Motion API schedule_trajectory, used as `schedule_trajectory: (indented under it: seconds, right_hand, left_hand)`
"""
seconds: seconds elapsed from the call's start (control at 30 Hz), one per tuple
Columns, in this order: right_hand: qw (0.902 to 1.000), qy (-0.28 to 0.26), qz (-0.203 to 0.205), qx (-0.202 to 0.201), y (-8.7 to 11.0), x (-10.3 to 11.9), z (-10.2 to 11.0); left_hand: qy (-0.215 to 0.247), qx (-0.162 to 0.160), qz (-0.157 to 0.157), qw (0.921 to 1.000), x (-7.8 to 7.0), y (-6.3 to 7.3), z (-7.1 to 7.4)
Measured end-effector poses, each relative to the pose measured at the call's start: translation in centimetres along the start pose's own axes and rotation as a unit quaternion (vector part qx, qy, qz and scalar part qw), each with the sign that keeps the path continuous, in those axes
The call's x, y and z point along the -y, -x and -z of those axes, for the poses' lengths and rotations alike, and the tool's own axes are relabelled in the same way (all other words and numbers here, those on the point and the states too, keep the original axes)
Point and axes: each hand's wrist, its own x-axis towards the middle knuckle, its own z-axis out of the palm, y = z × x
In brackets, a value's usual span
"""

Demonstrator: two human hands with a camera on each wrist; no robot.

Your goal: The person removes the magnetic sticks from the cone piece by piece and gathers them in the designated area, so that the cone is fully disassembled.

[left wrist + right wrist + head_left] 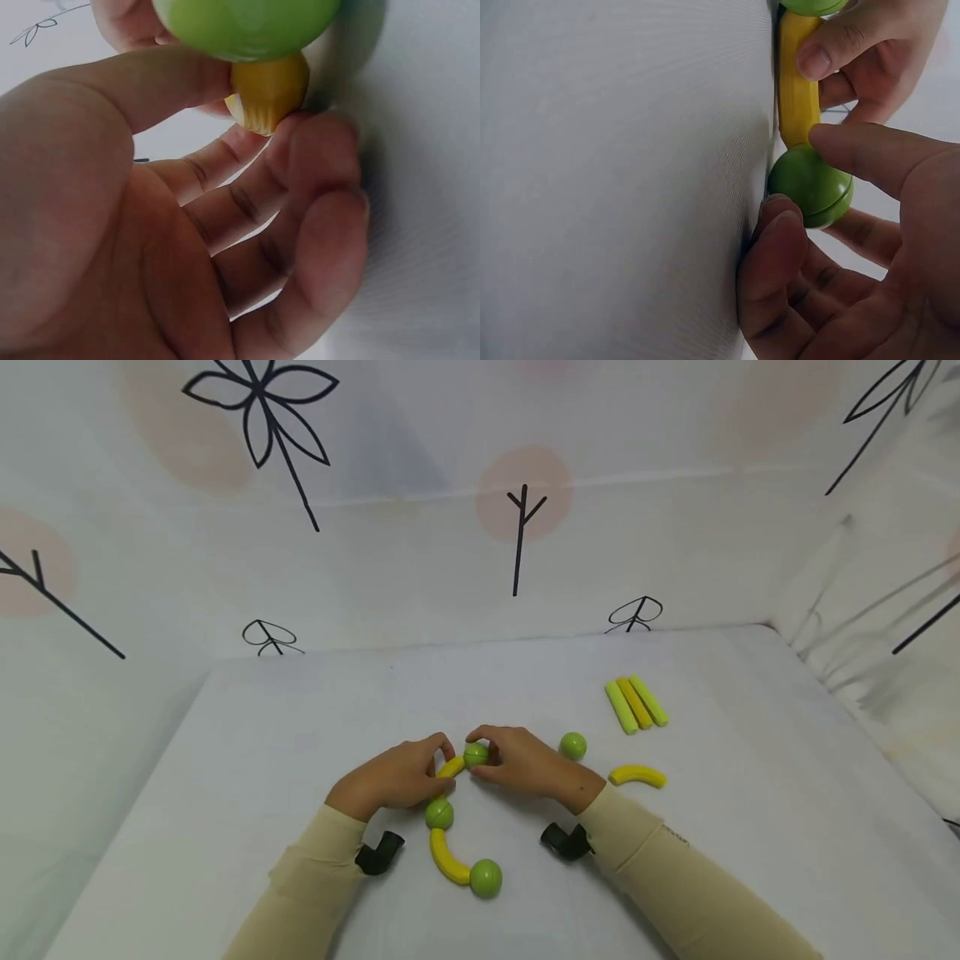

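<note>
My left hand [397, 774] pinches a curved yellow stick [452, 767] between thumb and fingers. In the right wrist view this stick [799, 94] runs between two green balls, its end meeting the ball in my right hand. That green ball [476, 755] is gripped by the thumb and fingers of my right hand [525, 762], close to the white surface. Below my left hand, another green ball [439, 814] joins a second curved yellow stick [447, 858], which ends at a further green ball [486, 878]. Together they form a bent chain.
To the right lie a loose green ball [573, 746] and a curved yellow stick [637, 775]. Behind them, two yellow-green straight sticks [621, 707] flank a darker yellow one [635, 702]. A white patterned cloth [420, 568] rises behind the tabletop [300, 718].
</note>
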Motion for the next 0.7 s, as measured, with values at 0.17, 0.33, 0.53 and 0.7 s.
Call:
schedule_trajectory:
  seconds: [0.17,0.33,0.53,0.7]
  right_hand:
    - [1.0000,-0.008,-0.001,0.003,0.15,-0.25,-0.09]
    - [0.9999,-0.014,0.002,0.006,0.50,-0.40,0.00]
    - [0.9998,-0.019,0.003,0.004,0.64,-0.48,0.08]
    - [0.9998,-0.018,-0.004,-0.005,0.41,-0.32,-0.05]
  left_hand:
    - [0.007,0.007,-0.008,0.9999,-0.05,-0.06,-0.26]
    - [0.002,0.008,-0.010,0.9999,-0.25,-0.09,-0.39]
    - [-0.007,0.008,-0.013,0.9999,-0.39,-0.35,-0.36]
    - [-0.013,0.003,-0.011,0.9999,-0.20,-0.40,-0.38]
